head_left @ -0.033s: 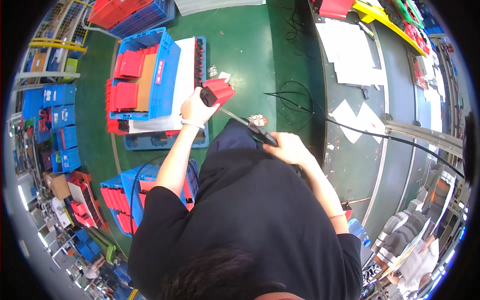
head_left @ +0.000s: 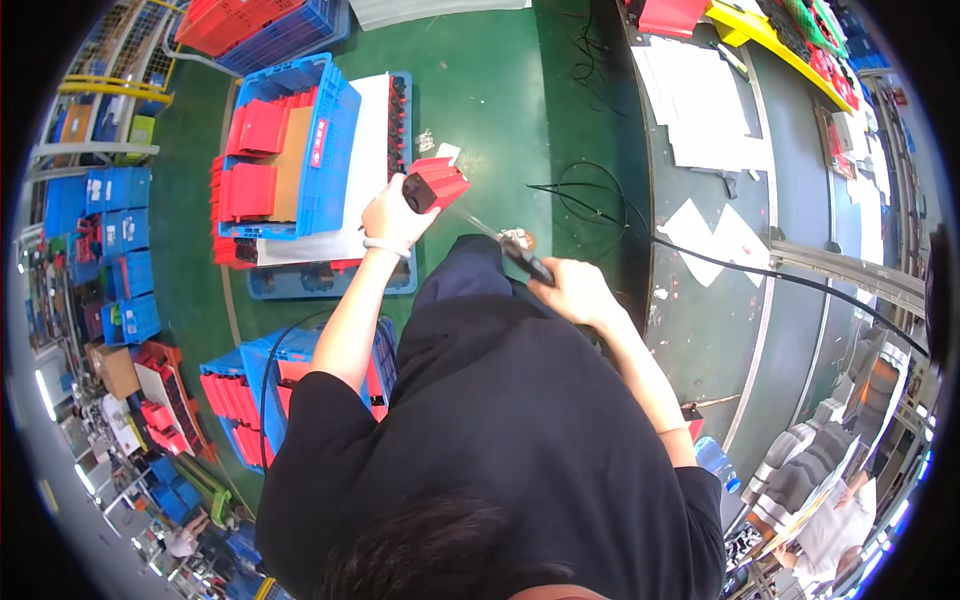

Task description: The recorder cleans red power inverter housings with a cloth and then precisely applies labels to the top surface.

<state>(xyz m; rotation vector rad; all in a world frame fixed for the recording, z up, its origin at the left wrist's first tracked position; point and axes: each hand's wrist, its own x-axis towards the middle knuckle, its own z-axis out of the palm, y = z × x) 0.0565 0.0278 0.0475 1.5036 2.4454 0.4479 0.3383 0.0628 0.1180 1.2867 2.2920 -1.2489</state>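
Right hand (head_left: 582, 293) closed round handle of dark tool (head_left: 525, 262). Tool shifted slightly since earlier frame; thin rod now blurred, contact with red part (head_left: 447, 182) cannot be told. Left hand (head_left: 392, 218) grips red part, nearly unmoved, above green floor (head_left: 480, 90). Blue crate (head_left: 300, 345) beside left arm holds red pieces (head_left: 230, 397). Farther, second crate (head_left: 342, 110) holds red blocks (head_left: 248, 193), brown board (head_left: 290, 165).

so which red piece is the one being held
The red piece in the left hand, unlike the red pieces in the blue crate nearby, which neither hand touches.
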